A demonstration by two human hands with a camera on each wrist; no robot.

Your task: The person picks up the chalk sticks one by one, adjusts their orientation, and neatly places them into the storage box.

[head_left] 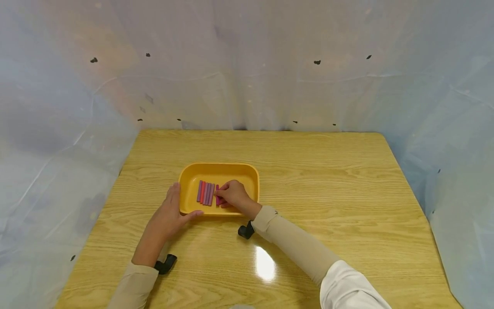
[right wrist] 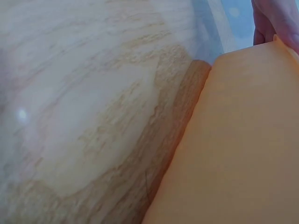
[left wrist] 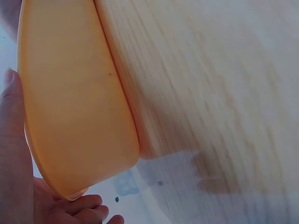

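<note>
A yellow tray (head_left: 235,168) stands on the table, left of its middle. Inside it several purple sticks (head_left: 206,194) and a red stick (head_left: 202,192) lie side by side in a row. My right hand (head_left: 235,196) reaches over the tray's front rim and pinches a magenta stick (head_left: 218,201) just right of that row. More reddish sticks (head_left: 225,205) show partly under this hand. At the tray's left front corner, my left hand (head_left: 170,216) rests with fingers straight along the left side and thumb along the front rim. The wrist views show mostly the tray's outer wall (left wrist: 79,102).
The wooden table (head_left: 316,180) extends far to the right of the tray. Pale plastic sheeting (head_left: 247,94) hangs behind it and at both sides. A black wrist-camera mount (head_left: 245,231) shows under the right wrist, and another black mount (head_left: 167,264) beside the left.
</note>
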